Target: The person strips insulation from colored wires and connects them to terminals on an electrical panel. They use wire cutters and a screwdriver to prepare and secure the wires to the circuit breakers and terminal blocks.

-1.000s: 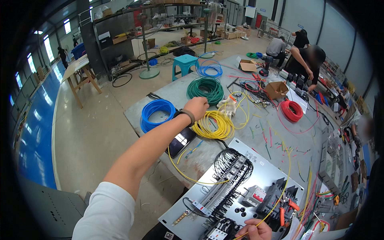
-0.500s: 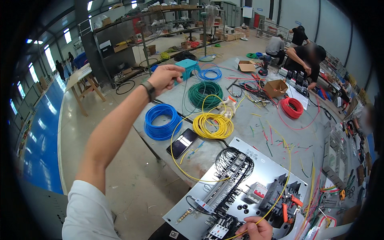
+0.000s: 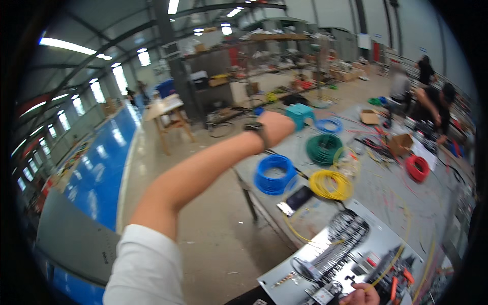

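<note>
My left arm stretches out over the far edge of the table, and my left hand [image 3: 278, 128] is at a teal box [image 3: 299, 115]. The fingers are blurred and partly hidden, so whether they touch it is unclear. Low in the view, my right hand [image 3: 363, 295] has its fingers closed on a yellow wire [image 3: 390, 265]. That wire crosses a metal mounting plate [image 3: 278, 284] carrying a terminal strip [image 3: 330, 254], looped black wires [image 3: 349, 224] and a red-and-white breaker [image 3: 370, 261]. An orange-handled hand tool [image 3: 394, 288] lies beside the right hand.
Coils of blue wire [image 3: 274, 175], green wire [image 3: 324, 149], yellow wire [image 3: 330, 185] and red wire [image 3: 417, 169] lie on the grey table [image 3: 373, 195]. A phone [image 3: 296, 200] rests near the table edge. A co-worker [image 3: 437, 109] bends over the far right side.
My view has swung left and up, shifting the table rightward and down. My left hand has reached farther out to the teal box. My right hand stays low on the plate with the yellow wire.
</note>
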`<action>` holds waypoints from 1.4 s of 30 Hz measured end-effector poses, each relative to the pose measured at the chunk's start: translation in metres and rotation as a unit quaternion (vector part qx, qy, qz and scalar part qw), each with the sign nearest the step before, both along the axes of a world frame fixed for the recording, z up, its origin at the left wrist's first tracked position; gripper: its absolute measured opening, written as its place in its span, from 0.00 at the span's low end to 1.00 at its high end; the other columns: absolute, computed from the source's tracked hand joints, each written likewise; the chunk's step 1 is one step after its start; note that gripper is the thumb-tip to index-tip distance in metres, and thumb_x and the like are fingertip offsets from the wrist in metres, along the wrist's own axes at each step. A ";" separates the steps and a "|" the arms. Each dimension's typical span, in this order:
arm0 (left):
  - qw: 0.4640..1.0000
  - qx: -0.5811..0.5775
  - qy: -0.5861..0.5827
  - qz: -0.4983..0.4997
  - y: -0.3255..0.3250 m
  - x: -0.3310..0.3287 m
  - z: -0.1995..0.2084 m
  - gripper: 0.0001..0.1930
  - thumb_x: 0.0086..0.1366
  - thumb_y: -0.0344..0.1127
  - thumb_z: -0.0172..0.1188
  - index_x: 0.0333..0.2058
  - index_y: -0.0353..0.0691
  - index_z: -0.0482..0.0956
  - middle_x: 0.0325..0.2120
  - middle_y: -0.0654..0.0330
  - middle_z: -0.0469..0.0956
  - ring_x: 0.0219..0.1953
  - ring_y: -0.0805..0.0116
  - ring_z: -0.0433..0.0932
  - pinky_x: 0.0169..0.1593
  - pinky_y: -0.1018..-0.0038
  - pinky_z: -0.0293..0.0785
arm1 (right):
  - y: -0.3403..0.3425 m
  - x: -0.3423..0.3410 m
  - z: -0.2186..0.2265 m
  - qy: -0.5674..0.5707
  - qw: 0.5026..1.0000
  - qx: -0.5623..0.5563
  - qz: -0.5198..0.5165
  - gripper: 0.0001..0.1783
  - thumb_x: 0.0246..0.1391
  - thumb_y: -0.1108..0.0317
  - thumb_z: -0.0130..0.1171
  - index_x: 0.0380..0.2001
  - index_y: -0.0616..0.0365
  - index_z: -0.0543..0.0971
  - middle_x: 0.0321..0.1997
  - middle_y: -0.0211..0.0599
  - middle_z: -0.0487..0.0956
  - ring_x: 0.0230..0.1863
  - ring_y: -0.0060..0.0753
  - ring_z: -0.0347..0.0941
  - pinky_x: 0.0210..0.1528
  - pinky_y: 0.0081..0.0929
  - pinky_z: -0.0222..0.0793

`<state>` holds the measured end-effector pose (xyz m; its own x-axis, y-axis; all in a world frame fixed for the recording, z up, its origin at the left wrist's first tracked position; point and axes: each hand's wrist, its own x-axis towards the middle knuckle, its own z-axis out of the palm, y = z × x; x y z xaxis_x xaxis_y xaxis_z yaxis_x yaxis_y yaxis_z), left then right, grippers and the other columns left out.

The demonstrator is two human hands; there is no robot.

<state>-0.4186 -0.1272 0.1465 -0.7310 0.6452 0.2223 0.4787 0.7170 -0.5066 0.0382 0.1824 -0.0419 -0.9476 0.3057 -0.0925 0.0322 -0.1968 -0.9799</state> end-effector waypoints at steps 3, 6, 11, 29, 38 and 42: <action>0.991 -0.020 0.082 -0.109 -0.011 0.007 0.013 0.07 0.69 0.35 0.62 0.36 0.40 0.86 0.30 0.52 0.85 0.39 0.47 0.85 0.39 0.55 0.83 | -0.005 0.002 0.002 0.005 1.000 -0.017 -0.006 0.17 0.73 0.63 0.60 0.52 0.68 0.80 0.30 0.32 0.79 0.29 0.22 0.74 0.32 0.21 0.71; 0.992 0.032 0.072 -0.099 -0.005 0.044 0.053 0.18 0.76 0.42 0.58 0.29 0.38 0.86 0.26 0.52 0.83 0.34 0.50 0.85 0.36 0.55 0.81 | -0.003 0.005 0.005 0.012 1.000 -0.004 -0.003 0.14 0.73 0.66 0.58 0.52 0.65 0.81 0.29 0.30 0.78 0.27 0.19 0.70 0.31 0.19 0.68; 0.767 0.575 -0.268 -0.096 -0.013 0.101 0.120 0.24 0.80 0.50 0.52 0.32 0.38 0.84 0.19 0.63 0.79 0.23 0.60 0.81 0.28 0.68 0.76 | 0.004 0.011 -0.009 0.010 0.999 -0.018 -0.027 0.13 0.74 0.65 0.58 0.52 0.62 0.80 0.31 0.31 0.78 0.26 0.19 0.69 0.29 0.17 0.66; 0.216 0.607 -0.750 -0.153 0.024 0.363 -0.134 0.24 0.82 0.44 0.52 0.56 0.23 0.80 0.53 0.45 0.85 0.52 0.61 0.84 0.58 0.66 0.80 | -0.048 -0.024 0.021 -0.074 0.981 -0.093 0.154 0.20 0.77 0.62 0.53 0.53 0.72 0.80 0.41 0.47 0.86 0.33 0.30 0.84 0.34 0.24 0.79; 0.234 0.599 -0.762 -0.075 0.000 0.375 -0.136 0.11 0.75 0.34 0.64 0.48 0.32 0.84 0.34 0.57 0.88 0.36 0.71 0.87 0.41 0.74 0.82 | -0.083 -0.018 0.025 -0.076 0.992 -0.101 -0.018 0.22 0.74 0.53 0.56 0.50 0.66 0.81 0.34 0.31 0.81 0.25 0.14 0.69 0.24 0.12 0.59; 0.264 0.573 -0.765 -0.130 0.011 0.362 -0.136 0.10 0.75 0.33 0.62 0.47 0.32 0.81 0.33 0.56 0.88 0.35 0.70 0.87 0.38 0.72 0.82 | -0.081 -0.011 0.048 0.032 0.996 -0.027 -0.076 0.17 0.75 0.59 0.53 0.48 0.63 0.80 0.33 0.30 0.78 0.24 0.14 0.63 0.23 0.13 0.56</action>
<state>-0.0568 -0.1162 0.0104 -0.4947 0.8678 -0.0460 -0.3962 -0.1781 0.9007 0.0267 0.1009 0.0065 -0.8951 0.4427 -0.0538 -0.0645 -0.2480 -0.9666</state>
